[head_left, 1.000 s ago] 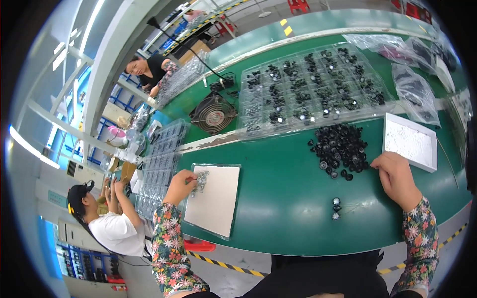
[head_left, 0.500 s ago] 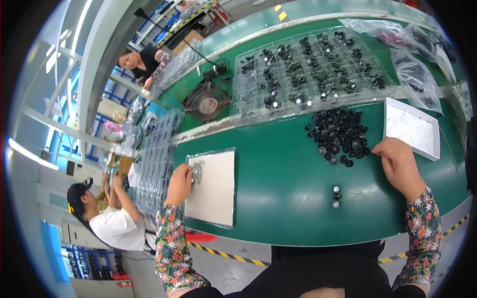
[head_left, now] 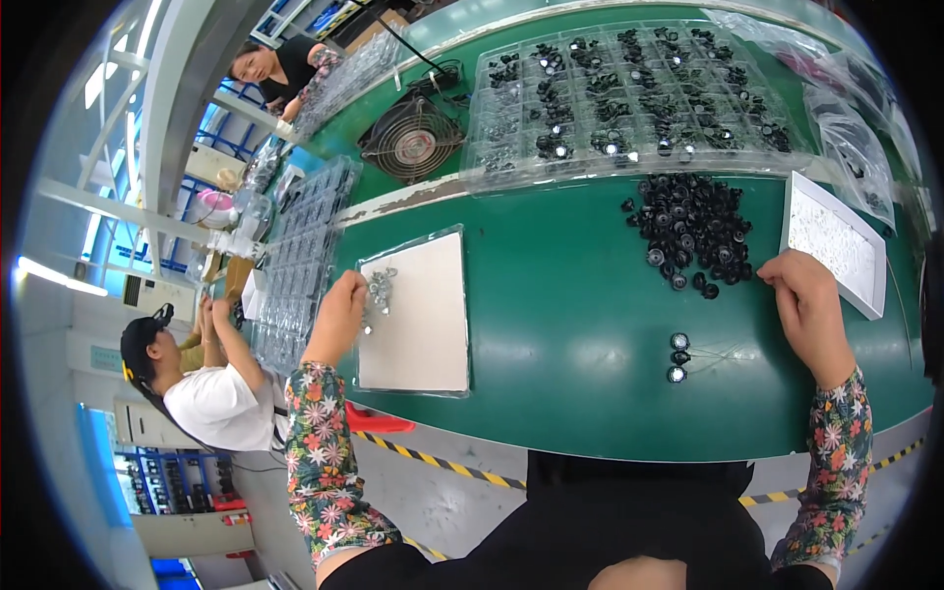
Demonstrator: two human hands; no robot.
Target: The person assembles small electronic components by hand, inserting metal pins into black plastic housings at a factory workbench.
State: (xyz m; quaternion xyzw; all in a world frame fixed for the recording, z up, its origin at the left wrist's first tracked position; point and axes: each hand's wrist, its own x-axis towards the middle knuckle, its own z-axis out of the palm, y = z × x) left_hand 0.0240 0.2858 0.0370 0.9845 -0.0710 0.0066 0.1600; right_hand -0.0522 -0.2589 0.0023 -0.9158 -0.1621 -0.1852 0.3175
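My left hand [head_left: 334, 317] is at the left edge of a beige board [head_left: 418, 329] in a clear sleeve. Its fingers are pressed together beside a little heap of small shiny clear-grey pieces [head_left: 380, 285]; whatever they pinch is too small to make out. Beyond the white tray's near-left side, a pile of round black parts [head_left: 688, 221] lies on the table. My right hand [head_left: 808, 315] rests at that pile's right edge, thumb and forefinger brought together, their content hidden. Between the hands, 3 small round parts [head_left: 678, 358] stand in a short column, with thin wires trailing right.
A shallow white tray [head_left: 836, 246] holds tiny bits. Behind is a clear compartment tray [head_left: 629, 162] filled with black parts. A fan [head_left: 415, 144] stands at the back, plastic bags [head_left: 851, 147] at the right. Two other people are at the left, one by clear trays [head_left: 300, 256].
The whole view has shifted, with the table's front edge appearing higher. The shiny pieces by my left hand look more spread out. Both hands stay near the same things.
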